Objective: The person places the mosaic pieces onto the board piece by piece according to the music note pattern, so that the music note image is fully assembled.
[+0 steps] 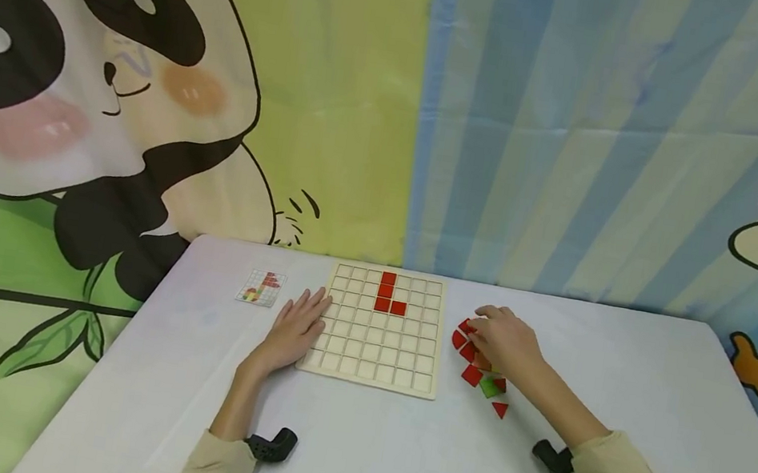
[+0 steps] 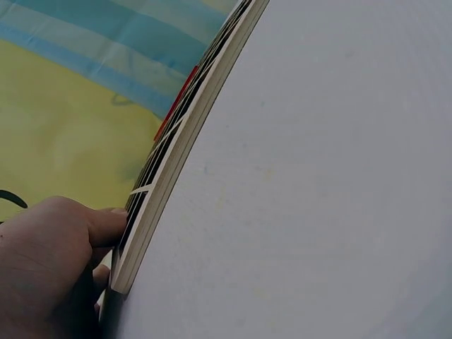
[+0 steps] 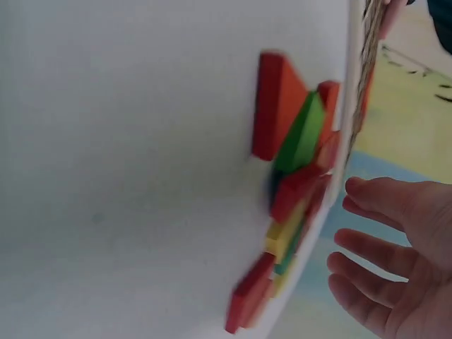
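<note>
My left hand [image 1: 296, 328] lies with extended fingers on the left edge of a pale wooden grid board [image 1: 368, 368]; its thumb shows at the board's rim in the left wrist view. A few red squares [image 1: 386, 292] sit in cells near the top of the board. To the right of the board, my right hand [image 1: 508, 343] hovers over a cluster of colored blocks, covering part of it. In the right wrist view its fingers are spread and loosely bent, with nothing between them. The cluster includes a red square block [image 1: 472, 375], a green block [image 1: 490, 387] and a red triangle block [image 1: 499, 409].
A small pattern card [image 1: 261, 287] with a colored figure on a grid lies left of the board. Everything is on a white-covered table [image 1: 383, 463]. Behind its far edge hangs a printed curtain [image 1: 568, 134]. Each wrist wears a black device [image 1: 553, 458].
</note>
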A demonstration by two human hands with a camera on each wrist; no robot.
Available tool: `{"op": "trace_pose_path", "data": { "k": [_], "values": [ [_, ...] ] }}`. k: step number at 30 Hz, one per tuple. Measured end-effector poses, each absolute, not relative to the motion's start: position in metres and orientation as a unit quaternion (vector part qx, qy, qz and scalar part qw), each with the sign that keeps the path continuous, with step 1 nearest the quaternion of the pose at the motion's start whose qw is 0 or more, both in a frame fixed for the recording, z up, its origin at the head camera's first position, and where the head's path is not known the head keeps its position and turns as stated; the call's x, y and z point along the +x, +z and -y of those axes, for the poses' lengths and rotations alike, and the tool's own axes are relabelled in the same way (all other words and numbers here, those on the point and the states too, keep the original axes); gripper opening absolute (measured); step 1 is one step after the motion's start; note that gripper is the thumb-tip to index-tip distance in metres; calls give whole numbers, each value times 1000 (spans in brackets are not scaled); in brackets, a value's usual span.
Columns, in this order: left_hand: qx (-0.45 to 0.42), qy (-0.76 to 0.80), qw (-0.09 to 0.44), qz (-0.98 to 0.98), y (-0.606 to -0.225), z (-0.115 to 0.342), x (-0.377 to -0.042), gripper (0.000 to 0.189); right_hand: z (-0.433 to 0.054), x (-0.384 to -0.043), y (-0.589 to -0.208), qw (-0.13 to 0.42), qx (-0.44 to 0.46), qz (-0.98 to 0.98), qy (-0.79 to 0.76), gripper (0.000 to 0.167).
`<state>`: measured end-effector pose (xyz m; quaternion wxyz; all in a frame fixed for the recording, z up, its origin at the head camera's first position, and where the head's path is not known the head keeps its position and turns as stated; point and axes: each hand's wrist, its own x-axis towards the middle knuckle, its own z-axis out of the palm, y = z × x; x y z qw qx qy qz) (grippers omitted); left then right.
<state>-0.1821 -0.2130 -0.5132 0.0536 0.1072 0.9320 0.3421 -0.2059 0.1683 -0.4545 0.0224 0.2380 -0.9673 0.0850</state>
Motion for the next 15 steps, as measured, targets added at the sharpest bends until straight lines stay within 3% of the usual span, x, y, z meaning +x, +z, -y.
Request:
{"op": "trace_pose_path", "data": {
  "k": [6,15],
  "values": [
    [111,338,61,-932,-513,209,-183,54,-165,-227,-464,-46,190,975,102,12],
    [107,335,64,-934,-511,212,-184,54,-161,-231,-469,-34,189,975,116,16]
  ]
}}
